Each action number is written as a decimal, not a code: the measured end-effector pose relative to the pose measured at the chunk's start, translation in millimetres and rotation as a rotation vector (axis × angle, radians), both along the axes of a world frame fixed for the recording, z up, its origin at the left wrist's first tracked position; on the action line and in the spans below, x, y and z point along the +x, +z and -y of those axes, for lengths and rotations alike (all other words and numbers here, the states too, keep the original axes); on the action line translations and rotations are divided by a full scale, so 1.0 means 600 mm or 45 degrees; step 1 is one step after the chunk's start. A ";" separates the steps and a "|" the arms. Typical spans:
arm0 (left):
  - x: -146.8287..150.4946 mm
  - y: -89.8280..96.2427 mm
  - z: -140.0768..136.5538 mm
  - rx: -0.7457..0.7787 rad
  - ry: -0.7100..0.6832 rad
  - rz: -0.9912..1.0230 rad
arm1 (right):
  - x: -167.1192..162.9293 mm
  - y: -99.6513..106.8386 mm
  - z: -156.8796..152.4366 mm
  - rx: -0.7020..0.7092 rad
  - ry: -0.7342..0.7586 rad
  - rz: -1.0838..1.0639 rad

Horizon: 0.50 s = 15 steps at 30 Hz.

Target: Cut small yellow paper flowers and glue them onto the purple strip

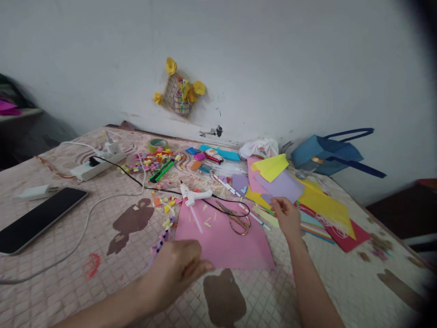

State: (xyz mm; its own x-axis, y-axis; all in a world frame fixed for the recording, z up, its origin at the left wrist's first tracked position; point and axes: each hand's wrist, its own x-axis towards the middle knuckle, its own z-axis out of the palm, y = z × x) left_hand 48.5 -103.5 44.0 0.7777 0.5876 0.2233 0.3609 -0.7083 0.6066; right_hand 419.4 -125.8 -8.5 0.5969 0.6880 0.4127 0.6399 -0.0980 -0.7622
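My left hand (pixel 180 266) is closed above the front left part of a pink sheet (pixel 235 253), fingers curled and thumb pointing right; whatever it may hold is hidden. At the sheet's right, my right hand (pixel 287 216) has its fingertips pinched together beside a small purple paper piece (pixel 266 198). Whether that piece is between the fingers is unclear. A white glue gun (pixel 196 196) with a clear glue stick lies at the sheet's back left edge. Gold-handled scissors (pixel 239 222) rest on the sheet among small yellow scraps.
Coloured papers (pixel 321 205) and a blue bag (pixel 324 152) are at the right. Left are a phone (pixel 41 221), a power strip (pixel 99 166) and trailing cables. A green cutter (pixel 162 171), tape (pixel 157 145) and paper flowers (pixel 146 159) lie at the back, before the wall.
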 end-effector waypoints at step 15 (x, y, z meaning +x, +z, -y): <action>0.065 -0.063 0.047 -0.003 -0.299 -0.246 | 0.017 -0.045 0.031 -0.088 -0.088 0.208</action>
State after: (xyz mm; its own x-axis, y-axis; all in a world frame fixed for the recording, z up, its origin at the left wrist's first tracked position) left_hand 87.5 -131.8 6.1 0.9202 0.3872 0.0567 0.2966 -0.7845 0.5446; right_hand 429.6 -144.2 -35.5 0.5728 0.6778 0.4610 0.7444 -0.1947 -0.6387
